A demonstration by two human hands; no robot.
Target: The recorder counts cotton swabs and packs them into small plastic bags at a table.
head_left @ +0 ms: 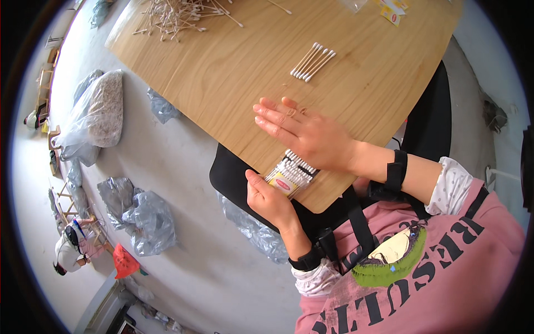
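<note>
My right hand conceals part of the packed cotton swabs; the fingers of my left hand are mostly out of sight, grip unverifiable. The top edge crops the loose swab heap and a clear bag. I find the distant person too small for detail.

Mid-frame, we see the left hand against a bundle of cotton swabs, the right hand outstretched beside it. At upper left we find loose swabs heaped on the table.
</note>
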